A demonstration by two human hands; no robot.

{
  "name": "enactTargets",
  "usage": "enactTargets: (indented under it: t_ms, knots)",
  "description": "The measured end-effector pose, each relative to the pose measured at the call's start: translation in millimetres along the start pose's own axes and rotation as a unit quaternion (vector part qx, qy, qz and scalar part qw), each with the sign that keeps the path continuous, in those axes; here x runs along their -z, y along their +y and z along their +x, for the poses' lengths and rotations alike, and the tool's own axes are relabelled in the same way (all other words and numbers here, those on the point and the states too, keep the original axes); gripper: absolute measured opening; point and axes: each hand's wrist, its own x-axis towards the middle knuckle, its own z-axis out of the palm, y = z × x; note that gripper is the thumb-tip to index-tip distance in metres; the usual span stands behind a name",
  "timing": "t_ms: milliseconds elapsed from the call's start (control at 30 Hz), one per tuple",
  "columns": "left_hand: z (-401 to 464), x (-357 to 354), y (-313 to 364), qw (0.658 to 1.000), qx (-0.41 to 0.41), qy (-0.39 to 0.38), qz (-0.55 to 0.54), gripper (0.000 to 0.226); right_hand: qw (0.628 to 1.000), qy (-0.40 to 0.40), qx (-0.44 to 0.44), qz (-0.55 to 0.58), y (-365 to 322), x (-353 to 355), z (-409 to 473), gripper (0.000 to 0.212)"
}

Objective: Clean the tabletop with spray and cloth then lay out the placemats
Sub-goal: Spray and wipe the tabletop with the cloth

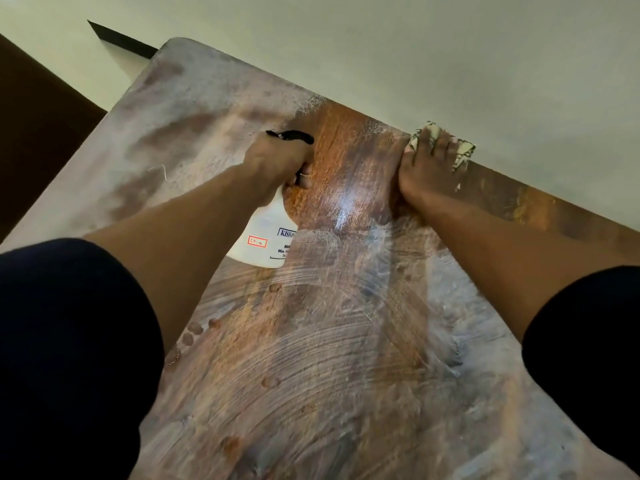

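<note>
A brown wooden tabletop (311, 358) fills the view, dusty grey at the left and streaked with wet wipe marks in the middle. My left hand (277, 161) grips the neck of a white spray bottle (265, 237) with a black trigger head, held over the table's middle. My right hand (427, 164) presses a pale patterned cloth (464, 152) flat against the table's far edge, fingers spread over it. Most of the cloth is hidden under the hand. No placemats are in view.
A pale wall (415, 46) runs right behind the table's far edge. Dark floor or furniture (38, 126) lies beyond the table's left end. A small light thread (161, 171) lies on the dusty left part.
</note>
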Motion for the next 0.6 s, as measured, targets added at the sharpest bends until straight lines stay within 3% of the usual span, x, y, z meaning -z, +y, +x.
enactTargets:
  t_ms: [233, 300, 367, 467, 600]
  knots:
    - [10, 3, -6, 1.000, -0.005, 0.021, -0.009, 0.028, 0.968, -0.013, 0.246, -0.049, -63, -27, -27, 0.066]
    - [10, 5, -6, 1.000, -0.006, 0.028, -0.008, 0.023, 0.963, -0.030, 0.265, -0.037, -59, -25, -26, 0.063]
    - [11, 9, -6, 0.999, -0.003, 0.034, -0.003, 0.018, 0.982, -0.011, 0.191, -0.009, -49, -23, -19, 0.062]
    - [12, 12, -5, 0.999, 0.012, 0.040, 0.003, 0.011, 0.999, 0.011, 0.001, 0.050, -34, -15, -5, 0.065]
    - [13, 24, -8, 0.999, 0.015, 0.046, -0.002, 0.015, 0.998, 0.025, -0.045, 0.045, -41, -12, 2, 0.065]
